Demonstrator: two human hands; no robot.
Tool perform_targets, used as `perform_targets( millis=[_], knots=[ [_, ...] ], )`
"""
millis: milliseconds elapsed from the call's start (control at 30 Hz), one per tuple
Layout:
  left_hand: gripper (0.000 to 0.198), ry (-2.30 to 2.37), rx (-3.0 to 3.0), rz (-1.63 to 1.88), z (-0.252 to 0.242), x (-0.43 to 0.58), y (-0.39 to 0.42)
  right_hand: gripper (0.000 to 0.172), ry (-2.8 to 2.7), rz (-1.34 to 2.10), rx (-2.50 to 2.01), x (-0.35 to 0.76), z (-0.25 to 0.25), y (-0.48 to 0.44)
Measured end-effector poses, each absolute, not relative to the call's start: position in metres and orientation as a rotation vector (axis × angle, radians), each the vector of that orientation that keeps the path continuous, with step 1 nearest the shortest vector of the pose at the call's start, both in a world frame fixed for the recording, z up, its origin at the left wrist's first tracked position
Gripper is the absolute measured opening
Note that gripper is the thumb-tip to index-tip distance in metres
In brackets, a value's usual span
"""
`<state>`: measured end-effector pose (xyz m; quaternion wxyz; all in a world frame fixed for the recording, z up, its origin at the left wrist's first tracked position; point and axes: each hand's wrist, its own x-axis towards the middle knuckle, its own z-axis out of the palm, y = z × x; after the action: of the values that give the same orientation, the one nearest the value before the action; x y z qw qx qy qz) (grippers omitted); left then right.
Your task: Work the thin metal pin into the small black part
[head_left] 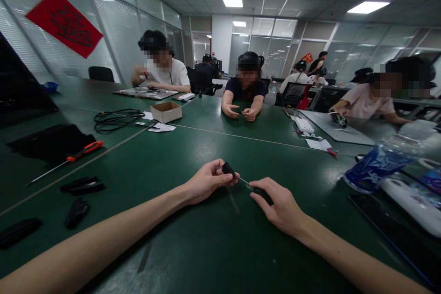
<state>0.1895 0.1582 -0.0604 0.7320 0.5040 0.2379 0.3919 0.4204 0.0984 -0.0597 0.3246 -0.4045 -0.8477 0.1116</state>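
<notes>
My left hand (208,181) is closed round a small black part (228,170), pinched between thumb and fingers just above the green table. In my right hand (277,200) is a screwdriver (261,193) with a dark handle. Its thin metal shaft points left, and the tip meets the black part or lies right beside it; I cannot tell exactly. Over on the left of the table lie several black plastic pieces, among them a long one (82,185) and a shorter one (76,212).
An orange-handled screwdriver (84,151), a coiled black cable (119,119) and a small cardboard box (166,112) occupy the left side. Right of my arm stand a blue-labelled bottle (379,165) and a dark flat object (392,234). A co-worker (244,87) sits opposite; others work nearby.
</notes>
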Motion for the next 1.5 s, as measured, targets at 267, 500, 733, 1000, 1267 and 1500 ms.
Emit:
perform_targets(
  millis=[267, 500, 733, 1000, 1267, 1500],
  knots=[
    [0.031, 0.535, 1.125, 0.863, -0.0587, 0.1899, 0.1569, 0.027, -2.225, 0.354, -1.076, 0.4191, -0.0556, 0.0971],
    [0.031, 0.532, 1.153, 0.809, -0.061, 0.1891, 0.1571, 0.025, -2.233, 0.315, -1.103, 0.4194, -0.0572, 0.0975],
    [0.034, 0.535, 1.141, 0.807, -0.06, 0.1895, 0.1563, 0.025, -2.236, 0.297, -1.1, 0.4186, -0.0567, 0.0972],
    [0.033, 0.524, 1.127, 0.839, -0.0569, 0.1905, 0.1561, 0.025, -2.209, 0.316, -1.128, 0.4188, -0.0579, 0.098],
    [0.036, 0.512, 1.091, 0.839, -0.0553, 0.1897, 0.1563, 0.025, -2.197, 0.301, -1.148, 0.4183, -0.0578, 0.0976],
    [0.044, 0.511, 1.062, 0.846, -0.0579, 0.1895, 0.1588, 0.025, -2.198, 0.278, -1.17, 0.4182, -0.0584, 0.0979]
  ],
)
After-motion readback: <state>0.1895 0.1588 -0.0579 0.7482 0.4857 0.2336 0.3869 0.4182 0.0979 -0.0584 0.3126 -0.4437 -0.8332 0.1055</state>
